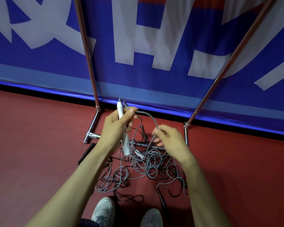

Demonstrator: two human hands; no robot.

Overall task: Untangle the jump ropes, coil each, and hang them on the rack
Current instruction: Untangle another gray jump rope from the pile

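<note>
A tangle of grey and black jump ropes (pixel 147 167) lies on the red floor between my arms. My left hand (pixel 116 123) grips a white handle (pixel 124 141) held upright, its grey cord looping out of the top. My right hand (pixel 169 138) pinches that grey cord (pixel 152 118) a little to the right, above the pile. A second white handle (pixel 138 154) rests in the tangle. Black handles lie at the left (pixel 86 154) and lower right (pixel 162 200). The chrome rack (pixel 88 53) stands behind the pile, with nothing hanging on the parts in view.
The rack's base bars (pixel 93 126) and right upright (pixel 226 66) frame the pile. A blue banner with white lettering (pixel 154 38) covers the wall behind. My two grey shoes (pixel 103 210) stand at the bottom edge, close to the ropes.
</note>
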